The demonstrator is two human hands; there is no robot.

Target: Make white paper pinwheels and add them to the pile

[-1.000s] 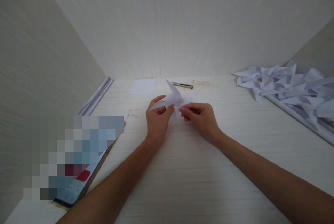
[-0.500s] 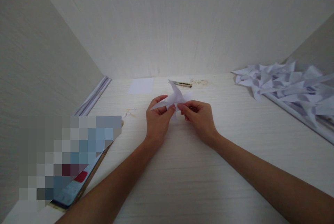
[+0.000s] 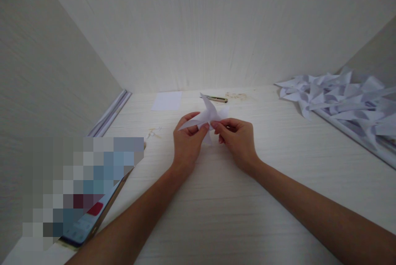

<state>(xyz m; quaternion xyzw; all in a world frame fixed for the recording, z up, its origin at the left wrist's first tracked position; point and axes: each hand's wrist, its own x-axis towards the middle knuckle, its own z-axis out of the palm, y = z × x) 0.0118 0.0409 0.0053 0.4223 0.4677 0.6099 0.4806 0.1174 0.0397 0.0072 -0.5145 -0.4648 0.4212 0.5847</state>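
Smooth, matt paper is seen in the central pinwheel (image 3: 210, 111); streaky, wood-like grain is shown by the tabletop (image 3: 201, 215), lower centre.

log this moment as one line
left hand: holds paper pinwheel | right hand: pinches near its middle | utility knife: on table beyond

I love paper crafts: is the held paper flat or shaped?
Shaped, not flat: the white paper has pointed, curving blades spreading around its middle.

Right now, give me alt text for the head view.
A person's bare left grip holds a white paper pinwheel; the right grip pinches it near the centre. Beyond lie a utility knife and white paper sheet, with piled pinwheels right and a partly pixelated smartphone left.
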